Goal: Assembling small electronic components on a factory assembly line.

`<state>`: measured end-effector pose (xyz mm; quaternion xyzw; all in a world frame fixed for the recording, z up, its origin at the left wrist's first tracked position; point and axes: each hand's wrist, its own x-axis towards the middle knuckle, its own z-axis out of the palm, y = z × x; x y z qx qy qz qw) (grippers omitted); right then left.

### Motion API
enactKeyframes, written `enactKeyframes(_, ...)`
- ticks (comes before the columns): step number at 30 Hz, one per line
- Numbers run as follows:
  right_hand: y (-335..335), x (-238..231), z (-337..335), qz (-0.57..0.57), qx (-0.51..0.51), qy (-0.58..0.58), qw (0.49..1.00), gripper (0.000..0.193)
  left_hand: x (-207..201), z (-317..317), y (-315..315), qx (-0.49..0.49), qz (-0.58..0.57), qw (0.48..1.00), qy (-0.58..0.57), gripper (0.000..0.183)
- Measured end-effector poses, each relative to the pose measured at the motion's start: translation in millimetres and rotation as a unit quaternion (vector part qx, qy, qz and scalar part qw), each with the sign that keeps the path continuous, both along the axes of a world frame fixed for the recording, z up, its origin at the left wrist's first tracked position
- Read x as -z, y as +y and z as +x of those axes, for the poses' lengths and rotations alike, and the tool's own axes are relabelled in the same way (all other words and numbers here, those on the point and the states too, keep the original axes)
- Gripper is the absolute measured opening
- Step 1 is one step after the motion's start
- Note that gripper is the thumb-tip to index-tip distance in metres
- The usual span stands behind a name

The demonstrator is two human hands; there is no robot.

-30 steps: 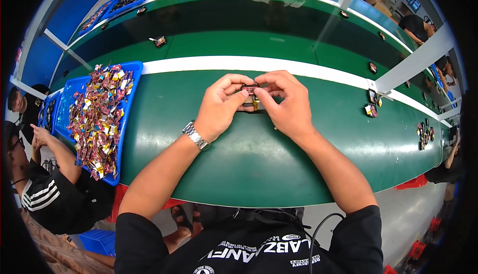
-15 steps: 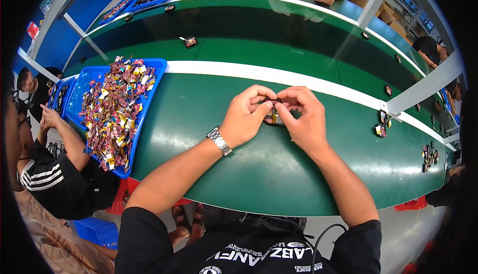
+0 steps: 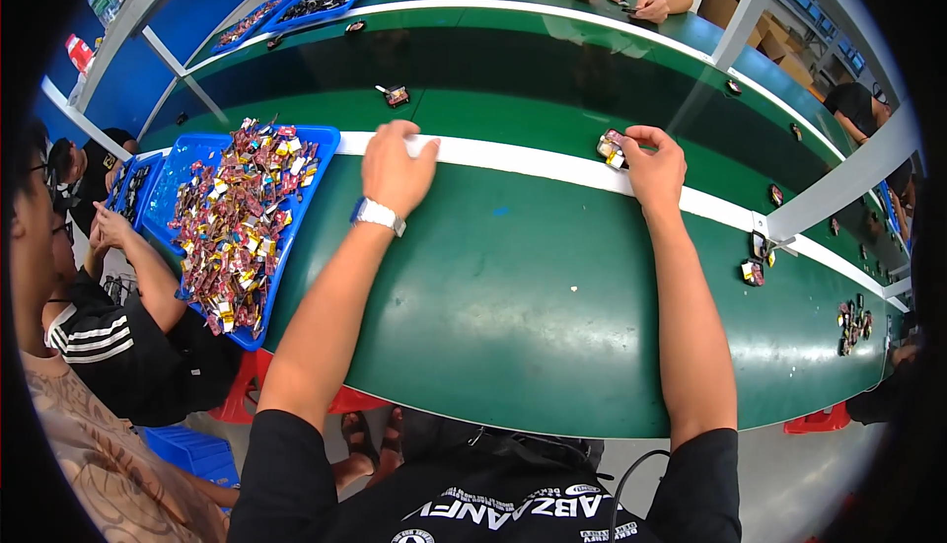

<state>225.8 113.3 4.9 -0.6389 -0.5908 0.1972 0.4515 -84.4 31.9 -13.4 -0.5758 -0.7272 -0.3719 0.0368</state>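
Observation:
My right hand (image 3: 658, 162) reaches out to the white rail (image 3: 493, 156). Its thumb and forefinger pinch the edge of a small circuit-board assembly (image 3: 612, 148), dark-rimmed with a reddish board and yellow and white parts, at the belt side of the rail. My left hand (image 3: 399, 168) is over the same rail further left, thumb apart from the fingers, with nothing visible in it. Beyond it on the green belt (image 3: 493, 119) lies another small assembly (image 3: 397, 96). Left of my left forearm stands a blue tray (image 3: 326, 139) heaped with reddish circuit boards bearing yellow and white pieces.
A grey post (image 3: 824, 193) rises from the rail at right. Small assemblies (image 3: 753, 273) lie near its foot, and a cluster of dark parts (image 3: 854, 326) sits further right. Co-workers sit at left and across the belt, where another blue tray (image 3: 321, 2) holds black parts.
My hands have moved apart and away from me. The right carried the assembly forward to the rail; the left let go and moved left. The assembly on the belt appears further right and lower.

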Motion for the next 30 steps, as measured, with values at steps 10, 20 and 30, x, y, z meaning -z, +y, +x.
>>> enactKeyframes(10, -3, 12, 1, 0.221, -0.002, -0.099, 0.97, 0.021, -13, -38, 84, -0.2, -0.171, 0.965, 0.009, 0.073)
enactKeyframes(20, -12, 3, -8, 0.305, -0.097, -0.065, 0.945, 0.016, -8, -8, 56, 0.067, -0.021, 0.993, -0.094, 0.032)
enactKeyframes(30, -109, -24, -37, 0.198, -0.368, -0.066, 0.906, 0.031, -43, 58, -38, 0.455, -0.191, 0.825, -0.277, 0.052)
